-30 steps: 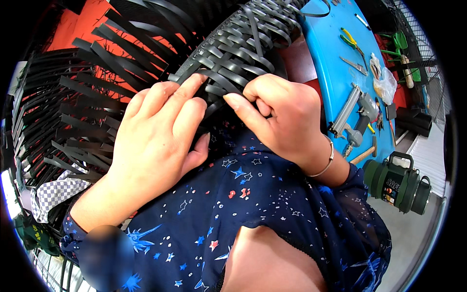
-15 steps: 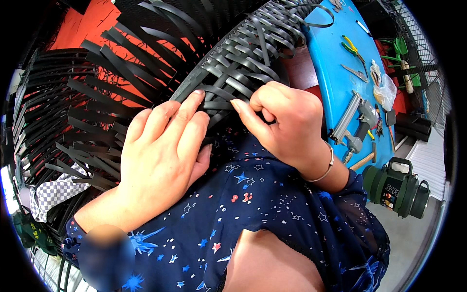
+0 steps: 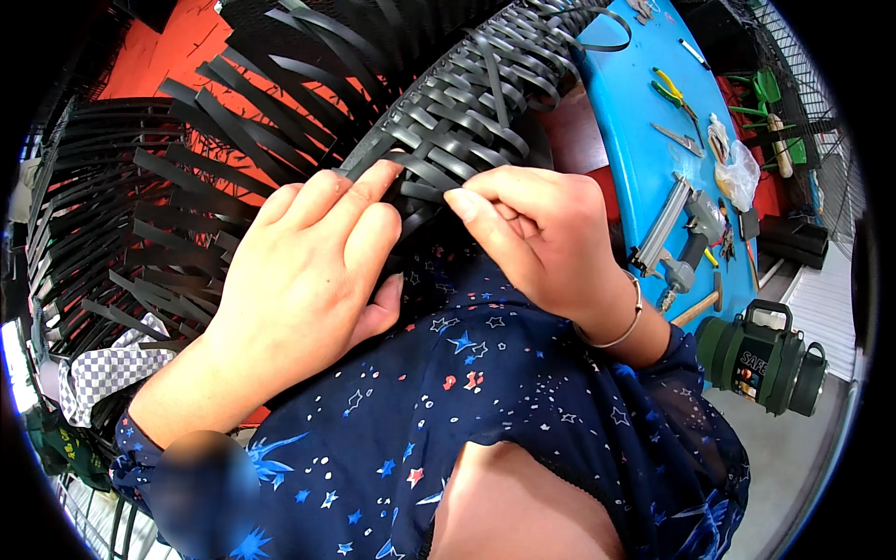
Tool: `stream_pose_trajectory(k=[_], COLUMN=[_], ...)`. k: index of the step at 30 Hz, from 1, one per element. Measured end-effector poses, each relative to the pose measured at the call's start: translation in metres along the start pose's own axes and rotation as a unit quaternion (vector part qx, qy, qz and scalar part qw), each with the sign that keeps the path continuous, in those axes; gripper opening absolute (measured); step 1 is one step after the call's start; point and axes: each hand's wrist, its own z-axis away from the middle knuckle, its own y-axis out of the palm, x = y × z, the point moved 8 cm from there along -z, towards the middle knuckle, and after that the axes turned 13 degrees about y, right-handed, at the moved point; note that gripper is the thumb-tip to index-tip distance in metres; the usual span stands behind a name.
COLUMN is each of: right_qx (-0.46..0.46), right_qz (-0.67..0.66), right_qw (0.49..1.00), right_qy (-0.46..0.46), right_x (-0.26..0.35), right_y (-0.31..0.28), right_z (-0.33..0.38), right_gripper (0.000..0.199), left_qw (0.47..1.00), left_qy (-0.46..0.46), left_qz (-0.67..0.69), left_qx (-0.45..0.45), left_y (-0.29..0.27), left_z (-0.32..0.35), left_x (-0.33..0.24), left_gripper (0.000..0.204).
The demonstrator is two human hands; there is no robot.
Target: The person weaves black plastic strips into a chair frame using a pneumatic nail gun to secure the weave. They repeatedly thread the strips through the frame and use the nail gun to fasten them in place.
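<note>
A piece of basket-like weaving [image 3: 448, 117] in dark grey flat strips runs from mid-view up toward the top right along a rigid frame edge. My left hand [image 3: 313, 266] lies against its near end, the fingers bent over the edge, the index fingertip among the strips and the thumb apart. At the right, my right hand [image 3: 551, 233] pinches a dark strip [image 3: 420, 191] between thumb and index finger, close to the weave. The other fingers of that hand are curled in. Loose strip ends [image 3: 177, 177] fan out to the left of my left hand.
A blue table [image 3: 621, 121] at the right bears yellow-handled pliers [image 3: 668, 89], scissors [image 3: 679, 138], a grey staple gun [image 3: 695, 233], a hammer [image 3: 698, 308] and a plastic bag [image 3: 740, 177]. A dark green flask [image 3: 761, 359] is below it. A checked cloth [image 3: 107, 373] hangs at the left.
The strip at my right fingertips now lies lower and flatter against the weave. My left hand has shifted slightly, its index fingertip farther up the weave. My right hand has turned a little.
</note>
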Motion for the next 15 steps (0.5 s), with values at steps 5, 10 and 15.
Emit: stream_pose_trajectory(k=[5,10,15], right_qx=[0.01,-0.024,-0.027], right_qz=[0.013,0.047,0.049], right_qw=[1.0,0.998,0.997], right_qy=[0.011,-0.026,-0.044], right_x=[-0.007,0.003,0.001], right_y=[0.002,0.001,0.001], right_z=[-0.004,-0.005,-0.002], right_gripper=[0.024,0.026,0.025], left_qw=[1.0,0.998,0.996], left_qy=[0.024,0.011,-0.019], left_qz=[-0.006,-0.051,-0.083], left_qx=[0.017,0.019,0.025], left_y=[0.001,0.004,0.002], left_z=[-0.007,-0.003,0.002], left_x=[0.001,-0.006,-0.011], left_gripper=[0.047,0.047,0.045])
